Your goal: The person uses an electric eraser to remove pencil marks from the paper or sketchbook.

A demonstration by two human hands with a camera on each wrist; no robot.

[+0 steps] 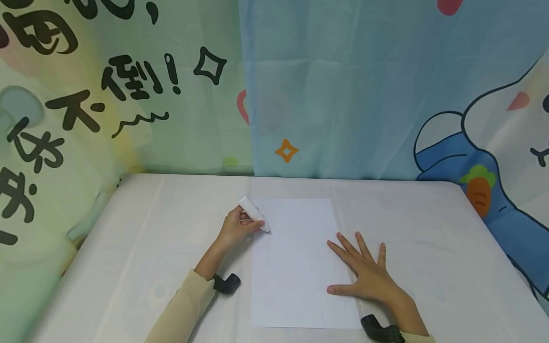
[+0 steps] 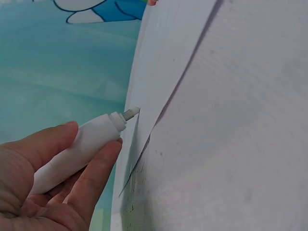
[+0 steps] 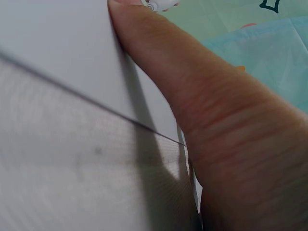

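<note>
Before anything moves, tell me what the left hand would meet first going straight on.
The white sheet, most likely: the left hand aims its white tube down at it; whether the tip touches is unclear.

Fingers of the left hand [image 1: 236, 228] hide part of the white tube [image 1: 249, 208]. The right hand [image 1: 370, 275] covers some edge of the paper [image 1: 296, 267]. The head view cuts off the near side of the table [image 1: 442, 219] and the rabbit figure [image 1: 508, 143].

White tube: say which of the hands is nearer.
Left. The left hand grips the white tube; the right hand is spread across the right edge of the paper, away from the white tube.
</note>
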